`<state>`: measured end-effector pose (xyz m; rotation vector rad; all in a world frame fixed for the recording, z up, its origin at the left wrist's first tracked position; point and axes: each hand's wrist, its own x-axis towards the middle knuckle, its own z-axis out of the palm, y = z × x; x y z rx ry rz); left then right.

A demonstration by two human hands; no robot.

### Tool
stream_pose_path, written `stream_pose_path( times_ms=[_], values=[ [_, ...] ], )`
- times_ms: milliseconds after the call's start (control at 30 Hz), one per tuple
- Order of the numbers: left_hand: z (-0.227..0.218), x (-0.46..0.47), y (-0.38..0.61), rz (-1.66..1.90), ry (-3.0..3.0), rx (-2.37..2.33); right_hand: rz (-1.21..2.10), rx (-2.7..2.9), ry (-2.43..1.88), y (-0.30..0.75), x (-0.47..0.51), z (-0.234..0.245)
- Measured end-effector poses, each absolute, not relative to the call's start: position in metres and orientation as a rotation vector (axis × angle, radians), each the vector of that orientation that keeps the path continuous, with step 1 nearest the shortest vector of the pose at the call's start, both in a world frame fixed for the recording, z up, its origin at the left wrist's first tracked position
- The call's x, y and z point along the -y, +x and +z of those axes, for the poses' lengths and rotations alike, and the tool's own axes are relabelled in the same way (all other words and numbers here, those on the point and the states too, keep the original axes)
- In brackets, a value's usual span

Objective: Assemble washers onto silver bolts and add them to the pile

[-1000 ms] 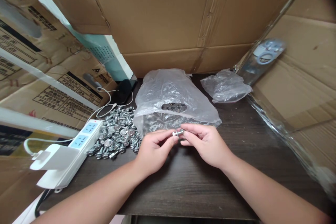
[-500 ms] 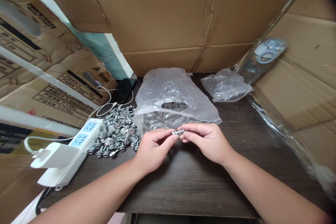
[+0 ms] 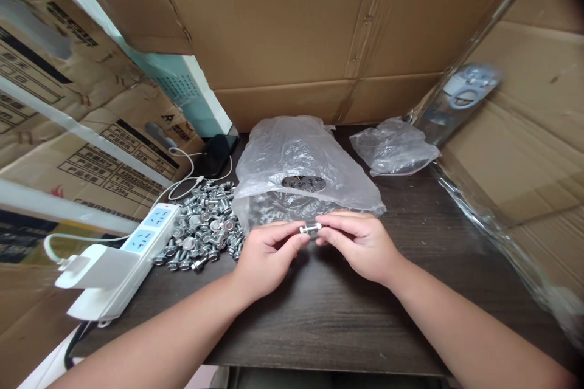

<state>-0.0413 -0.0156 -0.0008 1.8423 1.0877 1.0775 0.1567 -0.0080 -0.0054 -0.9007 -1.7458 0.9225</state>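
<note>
Between my two hands, a small silver bolt (image 3: pixel 311 229) lies roughly sideways. My left hand (image 3: pixel 269 258) is closed in a pinch on its left end. The thumb and forefinger of my right hand (image 3: pixel 360 243) pinch the other end, where there seems to be a nut or washer too small to make out surely. Left of my left hand spreads a pile of silver flanged bolts (image 3: pixel 205 225) on the dark wooden table (image 3: pixel 328 328). Just beyond my fingers lies a translucent plastic bag (image 3: pixel 292 146) with an oval handle hole; small parts show faintly through its near edge.
A white power strip (image 3: pixel 150 243) with a plugged-in charger (image 3: pixel 91 264) borders the pile at left. Behind are a phone (image 3: pixel 216 155) and cable. A crumpled clear bag (image 3: pixel 395 146) and a bottle (image 3: pixel 463 100) stand back right. Cardboard walls (image 3: pixel 283 18) enclose the table.
My right hand has shifted slightly, and the bolt has turned closer to level, with more of its shank showing between my fingers. The pile and the bags stay put.
</note>
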Motion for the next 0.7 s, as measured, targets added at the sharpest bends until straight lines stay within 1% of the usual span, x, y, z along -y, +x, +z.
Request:
stream_pose_path(
  times_ms=[133, 267, 700],
  values=[
    [-0.0071, 0.0155, -0.0417, 1.225, 2.013, -1.036, 1.077, 1.657, -0.976, 0.1531, 0.0123, -0.0047],
    [-0.0081, 0.015, -0.0417, 1.265, 2.083, -1.03, 1.282, 1.509, -1.018, 0.1507, 0.0129, -0.006],
    [-0.0008, 0.0151, -0.0398, 1.257, 2.088, -1.007, 1.341, 1.508, -0.886, 0.155, 0.0151, -0.0056]
  ],
)
